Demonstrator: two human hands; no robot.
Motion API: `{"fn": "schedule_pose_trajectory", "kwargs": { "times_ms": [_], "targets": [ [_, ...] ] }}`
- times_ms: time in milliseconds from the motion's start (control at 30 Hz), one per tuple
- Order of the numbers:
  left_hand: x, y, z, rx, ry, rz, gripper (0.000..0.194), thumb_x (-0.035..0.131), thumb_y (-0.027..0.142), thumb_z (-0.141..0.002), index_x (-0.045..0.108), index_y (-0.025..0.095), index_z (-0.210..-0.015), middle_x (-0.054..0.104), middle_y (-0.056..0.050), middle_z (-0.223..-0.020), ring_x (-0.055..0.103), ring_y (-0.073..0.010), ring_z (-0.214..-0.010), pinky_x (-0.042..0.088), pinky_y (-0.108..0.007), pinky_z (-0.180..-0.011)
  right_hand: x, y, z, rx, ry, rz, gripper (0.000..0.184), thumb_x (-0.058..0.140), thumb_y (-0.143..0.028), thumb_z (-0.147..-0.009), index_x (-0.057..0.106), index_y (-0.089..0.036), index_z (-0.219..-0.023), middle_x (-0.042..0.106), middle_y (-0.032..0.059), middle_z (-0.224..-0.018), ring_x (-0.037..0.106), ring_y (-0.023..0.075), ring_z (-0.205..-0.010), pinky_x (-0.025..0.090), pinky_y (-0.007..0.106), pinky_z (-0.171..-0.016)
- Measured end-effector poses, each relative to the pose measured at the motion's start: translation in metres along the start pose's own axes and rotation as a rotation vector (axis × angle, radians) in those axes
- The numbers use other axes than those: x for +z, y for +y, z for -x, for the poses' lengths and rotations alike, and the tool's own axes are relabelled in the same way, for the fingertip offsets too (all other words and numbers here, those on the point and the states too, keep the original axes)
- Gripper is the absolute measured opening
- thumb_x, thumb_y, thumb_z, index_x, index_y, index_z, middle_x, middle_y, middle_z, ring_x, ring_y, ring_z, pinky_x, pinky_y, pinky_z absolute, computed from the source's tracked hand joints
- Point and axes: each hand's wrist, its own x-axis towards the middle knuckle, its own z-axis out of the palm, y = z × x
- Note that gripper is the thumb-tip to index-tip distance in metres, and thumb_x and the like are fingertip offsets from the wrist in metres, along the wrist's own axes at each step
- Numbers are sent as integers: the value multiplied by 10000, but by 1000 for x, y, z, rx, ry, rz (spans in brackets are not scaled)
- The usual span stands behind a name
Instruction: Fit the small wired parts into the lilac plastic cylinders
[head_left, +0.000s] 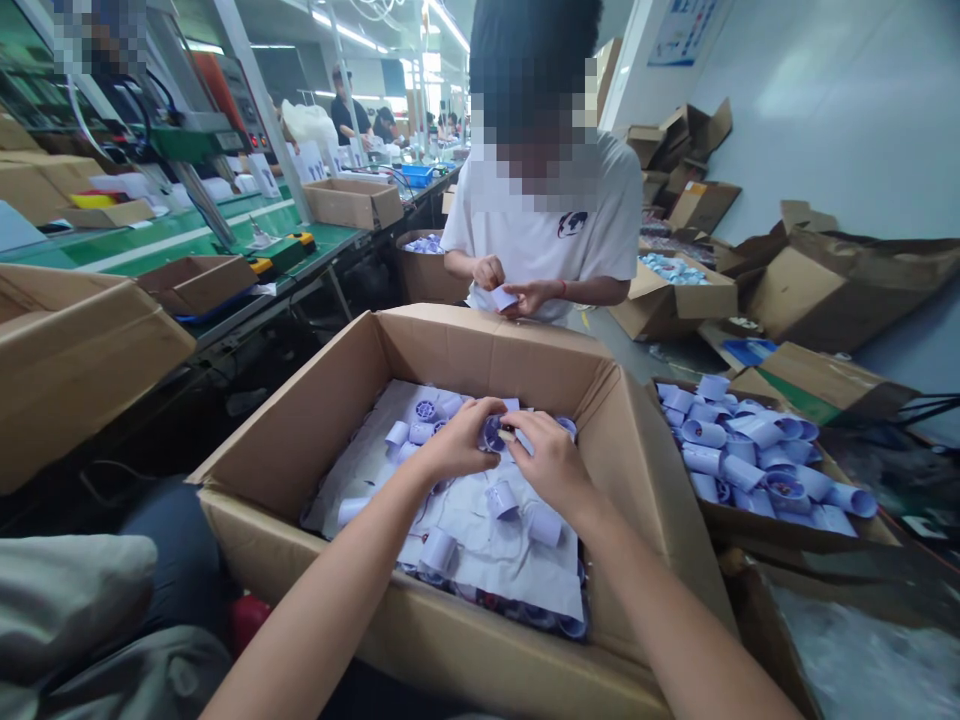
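Note:
Above the paper sheet (480, 530) in a large cardboard box (315, 400), my left hand (463, 440) wraps round a lavender plastic cylinder (492, 434), its open end toward me. My right hand (547, 455) meets it from the other side, thumb and fingers pinching a small pale piece with a dark part (508, 434) at the cylinder's opening. What that piece is, I cannot make out. Several like cylinders lie on the paper, among them one tilted cylinder (501, 500) just below my hands. More show under the paper's near edge.
Across the box a co-worker (547, 230) holds a similar cylinder (504, 298). To the right stands a carton (795, 540) heaped with cylinders. A green workbench (202, 235) with a machine runs along the left. Cardboard cartons (847, 270) pile up by the right wall.

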Motion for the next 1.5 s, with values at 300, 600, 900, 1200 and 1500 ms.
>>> {"fn": "schedule_pose_trajectory", "kwargs": {
  "times_ms": [300, 600, 900, 1200, 1500],
  "targets": [
    [-1, 10, -1, 3, -52, 28, 455, 591, 62, -540, 514, 185, -971, 559, -33, -977, 482, -236, -979, 427, -375, -883, 5, 1, 2, -138, 105, 172, 198, 520, -110, -840, 676, -194, -931, 652, 100, -980, 525, 256, -913, 489, 420, -820],
    [-1, 9, -1, 18, -100, 73, 484, 581, 50, -527, 541, 161, -996, 548, -29, -949, 471, -219, -934, 426, -362, -865, 11, 9, 5, -87, 119, 106, 222, 568, -90, -784, 702, -244, -872, 576, 73, -1009, 504, 236, -879, 487, 423, -809],
    [-3, 9, 0, 17, -117, 87, 505, 574, 30, -532, 533, 165, -1017, 544, -36, -978, 462, -222, -961, 423, -366, -869, 6, 10, 4, -72, 46, 54, 218, 570, -116, -786, 702, -237, -909, 589, 81, -1050, 535, 241, -900, 488, 454, -830],
    [-5, 7, 0, 40, -77, 122, 545, 574, 13, -519, 519, 176, -1036, 553, -28, -1008, 462, -220, -1010, 410, -359, -912, 3, 10, 4, -100, 80, 24, 254, 483, -84, -808, 674, -223, -902, 598, 80, -1034, 552, 230, -912, 493, 430, -834],
    [-5, 9, 0, 39, -68, 115, 543, 575, 40, -529, 520, 188, -1048, 571, -31, -1032, 477, -231, -1012, 416, -375, -912, 5, 8, 4, -70, 98, 33, 167, 502, -176, -845, 657, -221, -889, 592, 84, -1022, 547, 239, -917, 479, 424, -836]
  ]
}}
